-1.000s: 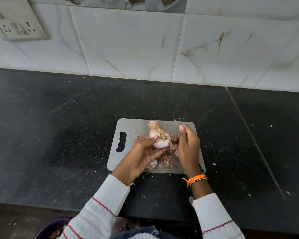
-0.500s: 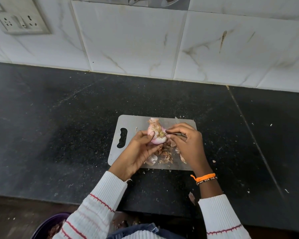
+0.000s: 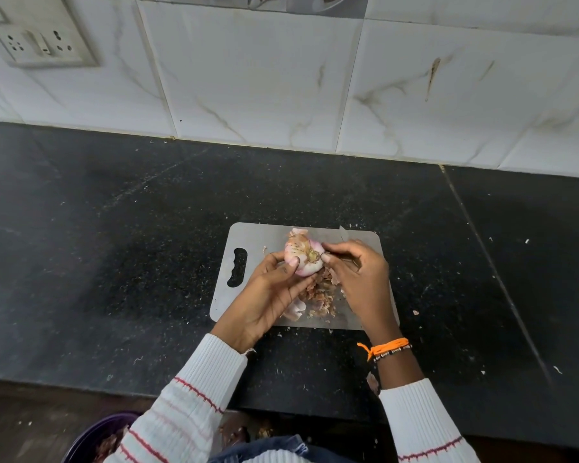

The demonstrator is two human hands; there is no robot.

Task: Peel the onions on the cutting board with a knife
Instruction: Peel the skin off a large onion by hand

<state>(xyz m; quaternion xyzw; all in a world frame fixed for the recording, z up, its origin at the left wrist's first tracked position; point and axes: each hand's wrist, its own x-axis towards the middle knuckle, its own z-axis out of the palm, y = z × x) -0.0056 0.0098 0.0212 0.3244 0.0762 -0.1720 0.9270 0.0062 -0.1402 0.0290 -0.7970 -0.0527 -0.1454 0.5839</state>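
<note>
A pale pink onion with papery brown skin still clinging to its top is held just above the grey cutting board. My left hand grips it from below and the left, thumb on its front. My right hand is curled round a knife, with its fingertips against the onion's root end. Only the blade tip shows beyond the fingers; the handle is hidden. Loose peels lie heaped on the board between my hands.
The board sits on a black speckled counter strewn with skin flakes, backed by a white tiled wall with a socket plate. A purple bowl of peels sits below the counter's front edge at bottom left.
The onion has been turned in my left hand. My right hand swung round from upright over the board until its fingertips reached the root end.
</note>
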